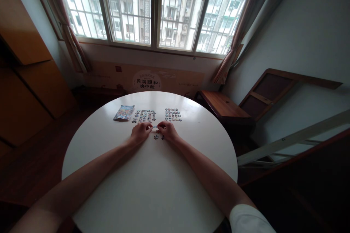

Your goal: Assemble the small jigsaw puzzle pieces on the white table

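My left hand (pixel 140 131) and my right hand (pixel 166 130) meet near the middle of the white table, fingers closed in a pinch. Between their fingertips is a small jigsaw puzzle piece (pixel 154 127), which both hands seem to grip at its sides. Just below lie a loose puzzle piece (pixel 156 137) and another piece (pixel 162 137), partly hidden by my right hand. Beyond my left hand, many puzzle pieces (pixel 144 115) are spread in rows. A second group of pieces (pixel 172 114) lies in rows beyond my right hand.
A colourful printed packet (pixel 124 113) lies left of the pieces on the round white table (pixel 158 189). Past the table's right edge stands a wooden bench (pixel 225 103). Barred windows (pixel 153 11) and tied curtains (pixel 71 40) are behind; an orange cabinet (pixel 30 91) stands left.
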{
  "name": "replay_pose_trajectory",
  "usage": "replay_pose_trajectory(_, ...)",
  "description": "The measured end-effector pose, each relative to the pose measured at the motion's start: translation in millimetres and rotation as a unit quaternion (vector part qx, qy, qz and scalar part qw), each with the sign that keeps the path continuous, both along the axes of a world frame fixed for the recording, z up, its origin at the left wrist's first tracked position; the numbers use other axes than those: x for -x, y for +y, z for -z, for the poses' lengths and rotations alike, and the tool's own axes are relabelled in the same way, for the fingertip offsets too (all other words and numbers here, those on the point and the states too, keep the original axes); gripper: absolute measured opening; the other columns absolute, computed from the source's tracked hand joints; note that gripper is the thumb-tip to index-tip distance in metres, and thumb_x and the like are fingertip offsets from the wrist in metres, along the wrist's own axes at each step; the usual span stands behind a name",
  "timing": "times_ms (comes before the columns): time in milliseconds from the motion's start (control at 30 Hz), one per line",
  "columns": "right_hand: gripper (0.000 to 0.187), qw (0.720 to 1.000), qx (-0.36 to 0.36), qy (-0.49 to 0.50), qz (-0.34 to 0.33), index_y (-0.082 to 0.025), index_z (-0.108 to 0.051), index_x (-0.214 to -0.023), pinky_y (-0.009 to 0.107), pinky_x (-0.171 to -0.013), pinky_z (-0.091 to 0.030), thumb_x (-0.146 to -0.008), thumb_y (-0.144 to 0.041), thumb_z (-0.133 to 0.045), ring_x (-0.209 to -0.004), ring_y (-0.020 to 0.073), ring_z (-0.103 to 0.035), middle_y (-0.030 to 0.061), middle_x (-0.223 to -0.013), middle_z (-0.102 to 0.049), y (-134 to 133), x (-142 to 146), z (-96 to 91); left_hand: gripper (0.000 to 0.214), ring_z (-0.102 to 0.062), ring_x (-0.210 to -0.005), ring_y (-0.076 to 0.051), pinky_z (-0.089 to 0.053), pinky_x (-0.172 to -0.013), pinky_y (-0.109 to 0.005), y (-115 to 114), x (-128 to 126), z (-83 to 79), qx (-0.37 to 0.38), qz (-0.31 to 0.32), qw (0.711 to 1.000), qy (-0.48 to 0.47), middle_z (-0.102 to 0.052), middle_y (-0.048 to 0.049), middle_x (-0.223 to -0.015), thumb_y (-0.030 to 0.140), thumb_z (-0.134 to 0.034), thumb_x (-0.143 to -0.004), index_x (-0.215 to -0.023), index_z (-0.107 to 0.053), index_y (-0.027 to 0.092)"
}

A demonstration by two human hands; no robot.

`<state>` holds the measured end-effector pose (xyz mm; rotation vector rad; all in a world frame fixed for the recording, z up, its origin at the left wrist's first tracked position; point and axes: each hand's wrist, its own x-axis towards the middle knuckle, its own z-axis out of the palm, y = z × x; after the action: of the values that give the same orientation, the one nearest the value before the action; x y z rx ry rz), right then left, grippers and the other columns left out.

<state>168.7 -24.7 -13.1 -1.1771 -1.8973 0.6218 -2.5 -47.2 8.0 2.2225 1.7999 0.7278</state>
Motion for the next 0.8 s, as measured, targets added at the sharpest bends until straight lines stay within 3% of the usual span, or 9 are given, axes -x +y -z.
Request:
replay_pose_trajectory(233,0.009,1.0,0.01,0.02,-0.007,-0.015,-0.066,-0.075,0.024,-0.065,-0.051,-0.076,-0.013,-0.057,-0.061,0.0125,-0.065,0.0009,-0.067,-0.066,-2.8,0.5,-3.0,0.023,-0.061,-0.069,-0.016,-0.037,-0.058,-0.024,-0.9,-1.1,-0.1,0.006,-0.014,1.0,-0.001,-0.069,-0.0006,-0.075,0.036,-0.052,-0.081,-0.088,-0.069,0.024)
replay_pose_trajectory(433,0.01,0.999,-0.021,0.002,0.04,-0.015,-0.068,-0.073,0.027,-0.067,-0.049,-0.075,-0.014,-0.058,-0.069,0.0154,-0.063,0.0033,-0.072,-0.066,-1.6,0.6,-4.7,0.025,-0.061,-0.071,-0.016,-0.039,-0.06,-0.024,-0.9,-0.1,-2.6,0.022,-0.034,0.999,-0.014,-0.069,-0.0004,-0.075,0.04,-0.052,-0.081,-0.091,-0.069,0.024)
replay_pose_trajectory(800,0.01,0.999,-0.018,0.007,0.032,-0.015,-0.069,-0.075,0.025,-0.065,-0.048,-0.075,-0.017,-0.059,-0.067,0.0143,-0.061,0.0027,-0.07,-0.065,0.7,1.3,-1.3,0.025,-0.061,-0.069,-0.016,-0.038,-0.059,-0.024,3.0,2.0,2.5,0.015,-0.026,0.999,-0.017,-0.068,-0.0001,-0.073,0.04,-0.051,-0.081,-0.089,-0.069,0.024)
